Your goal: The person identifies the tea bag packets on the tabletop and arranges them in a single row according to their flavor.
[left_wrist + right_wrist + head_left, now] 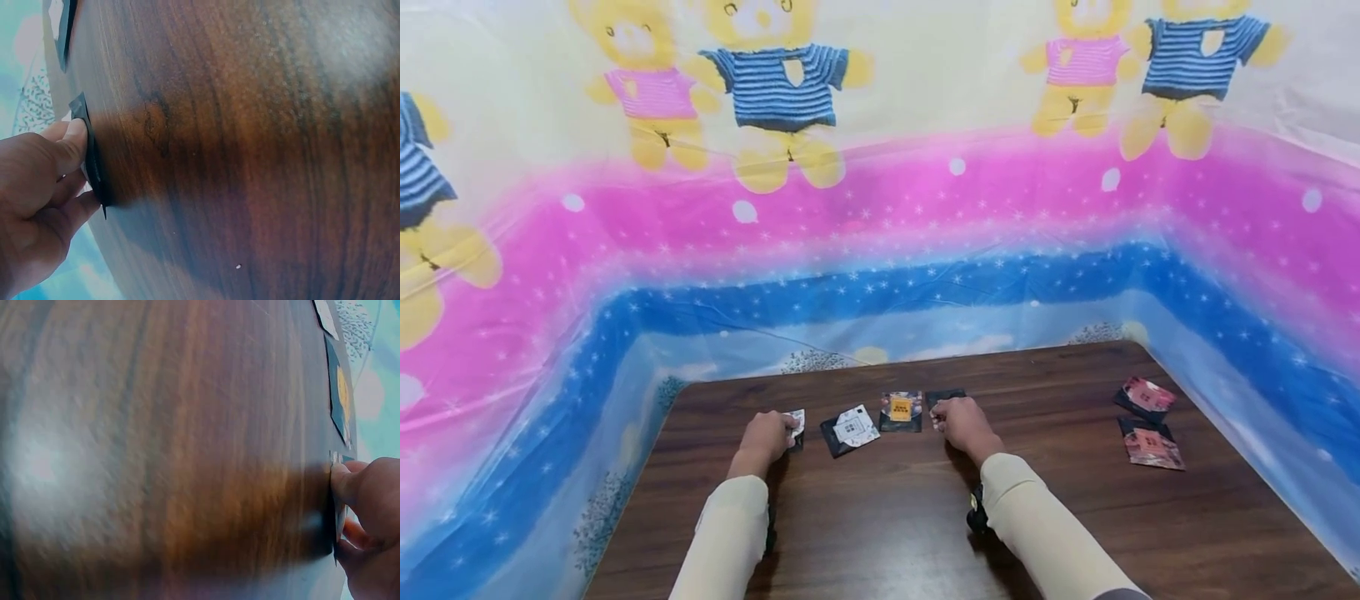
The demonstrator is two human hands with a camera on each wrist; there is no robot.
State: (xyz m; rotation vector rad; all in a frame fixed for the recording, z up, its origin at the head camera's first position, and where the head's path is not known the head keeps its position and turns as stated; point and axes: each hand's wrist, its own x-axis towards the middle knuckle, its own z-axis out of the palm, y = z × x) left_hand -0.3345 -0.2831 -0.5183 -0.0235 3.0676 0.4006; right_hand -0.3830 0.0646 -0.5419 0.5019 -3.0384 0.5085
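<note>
Dark, streaky wood grain with a glossy patch covers the bench (865,517). Flat, squarish printed packets lie on it: a white-patterned packet (852,429) and an orange-labelled packet (901,410) at lower centre, reddish packets (1152,443) at lower right. Left of centre, the left hand (763,437) pinches a thin black-and-white packet (798,426); right of centre, the right hand (966,427) pinches a dark packet (946,394) between thumb and fingers.

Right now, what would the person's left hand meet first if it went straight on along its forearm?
Past the packet it pinches, the left hand would probably cross the tabletop and meet the patterned cloth, though depth is unclear.
</note>
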